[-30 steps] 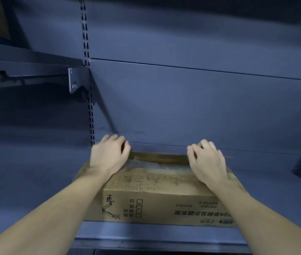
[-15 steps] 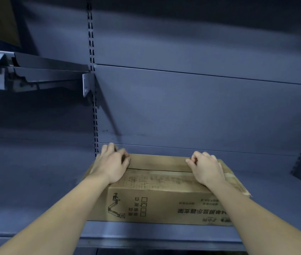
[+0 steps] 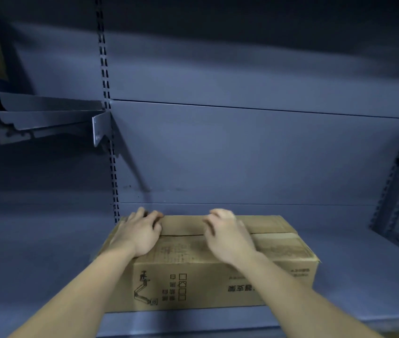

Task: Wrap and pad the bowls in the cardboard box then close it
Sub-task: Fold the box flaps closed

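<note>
A brown cardboard box (image 3: 198,279) with printed markings on its front stands on a blue-grey metal shelf (image 3: 35,264). Its two top flaps lie flat and meet along a seam in the middle. My left hand (image 3: 140,232) rests palm down on the left end of the top, fingers reaching over the seam. My right hand (image 3: 227,235) presses on the top near the middle, fingers slightly bent and blurred. The bowls and any padding are hidden inside the box.
The shelf's back panel (image 3: 242,154) rises right behind the box. A slotted upright (image 3: 110,142) carries a bracket and a higher shelf (image 3: 39,118) at the upper left. Another slotted post (image 3: 398,181) stands at the right. Old tape (image 3: 274,236) crosses the box top.
The far flap has come down and the gap showing bubble wrap is gone; the top is now flat. My right hand has slid left toward the middle of the box.
</note>
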{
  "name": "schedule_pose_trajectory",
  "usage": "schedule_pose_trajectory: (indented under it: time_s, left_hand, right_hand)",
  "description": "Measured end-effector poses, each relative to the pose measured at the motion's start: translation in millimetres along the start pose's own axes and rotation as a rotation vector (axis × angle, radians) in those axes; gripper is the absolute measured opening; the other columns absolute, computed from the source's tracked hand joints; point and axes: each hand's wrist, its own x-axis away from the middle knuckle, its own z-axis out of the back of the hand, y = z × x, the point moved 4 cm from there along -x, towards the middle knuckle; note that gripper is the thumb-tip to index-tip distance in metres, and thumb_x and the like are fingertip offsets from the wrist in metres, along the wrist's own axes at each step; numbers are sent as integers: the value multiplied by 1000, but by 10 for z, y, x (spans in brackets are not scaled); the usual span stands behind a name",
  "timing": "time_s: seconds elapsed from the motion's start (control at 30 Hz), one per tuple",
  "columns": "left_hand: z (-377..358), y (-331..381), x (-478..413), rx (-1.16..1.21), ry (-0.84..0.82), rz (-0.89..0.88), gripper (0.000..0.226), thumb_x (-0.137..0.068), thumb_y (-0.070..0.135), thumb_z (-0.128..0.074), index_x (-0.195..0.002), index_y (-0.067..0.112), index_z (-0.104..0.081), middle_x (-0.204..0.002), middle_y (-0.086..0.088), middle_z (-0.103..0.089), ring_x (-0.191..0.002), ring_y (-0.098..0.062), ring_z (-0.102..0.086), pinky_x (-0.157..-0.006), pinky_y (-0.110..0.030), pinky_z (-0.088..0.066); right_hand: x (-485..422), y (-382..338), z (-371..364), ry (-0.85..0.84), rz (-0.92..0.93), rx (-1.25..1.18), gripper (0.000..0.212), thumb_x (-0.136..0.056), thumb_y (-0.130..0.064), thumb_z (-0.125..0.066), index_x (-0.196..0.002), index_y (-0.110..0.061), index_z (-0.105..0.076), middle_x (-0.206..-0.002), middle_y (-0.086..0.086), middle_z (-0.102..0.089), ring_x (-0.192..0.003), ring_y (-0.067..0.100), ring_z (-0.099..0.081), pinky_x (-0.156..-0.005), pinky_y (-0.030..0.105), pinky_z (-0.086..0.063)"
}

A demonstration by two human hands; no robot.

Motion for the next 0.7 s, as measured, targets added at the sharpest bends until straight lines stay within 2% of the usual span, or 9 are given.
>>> schedule_pose_trajectory:
  time_s: [0.1,0.17,0.23,0.3,0.4,0.53,0.7]
  left_hand:
    - [-12,-32,2,18,-11,0,45,-104,32,-26,-148,34,-31,-157,-1,-29,-148,-21,-20,-118,-40,-19]
    - [-13,-30,1,35,-19,1,48,-103,28,-27,-151,30,-26,-161,1,-24,-151,-17,-11,-120,-39,-14]
    - [-14,-19,0,27,-30,-3,49,-103,27,-25,-152,29,-25,-162,2,-22,-151,-15,-9,-121,-38,-11]
    - [-21,-15,4,5,-60,-11,49,-103,27,-23,-152,29,-25,-162,2,-21,-151,-14,-8,-122,-38,-9]
    - [-25,4,22,-23,-85,-15,50,-104,32,-20,-154,34,-22,-164,3,-17,-152,-15,-5,-122,-38,-6]
    - [-28,0,41,-46,-100,-8,53,-102,52,-17,-153,40,-20,-164,7,-14,-152,-14,-4,-122,-39,-5]
    - [-42,-26,15,-66,-102,-4,54,-100,55,-18,-152,42,-22,-163,7,-19,-151,-16,-9,-122,-40,-9]
  right_hand:
    - [-89,-527,-256,-117,69,-92,45,-99,-26,-38,-142,-16,-45,-153,0,-36,-143,19,-28,-116,35,-25]
    - [-153,-740,-391,-227,70,-63,52,-101,-30,-31,-150,-15,-32,-160,-1,-25,-149,17,-16,-119,36,-16]
    - [-187,-779,-477,-327,63,23,58,-102,-39,-22,-155,-16,-18,-163,-4,-12,-151,13,-4,-120,37,-7]
    - [-189,-725,-496,-404,63,58,59,-102,-43,-17,-156,-20,-12,-164,-7,-4,-151,12,2,-120,38,-3]
    - [-170,-593,-453,-424,31,57,61,-101,-50,-20,-156,-27,-11,-164,-11,0,-150,12,6,-120,40,-2]
    - [-113,-312,-302,-395,-25,64,62,-97,-60,-22,-154,-36,-16,-163,-14,-2,-150,11,3,-119,42,-1]
    - [87,471,61,-376,-162,114,60,-96,-66,-17,-152,-45,-17,-162,-16,-6,-150,12,-2,-120,45,-5]
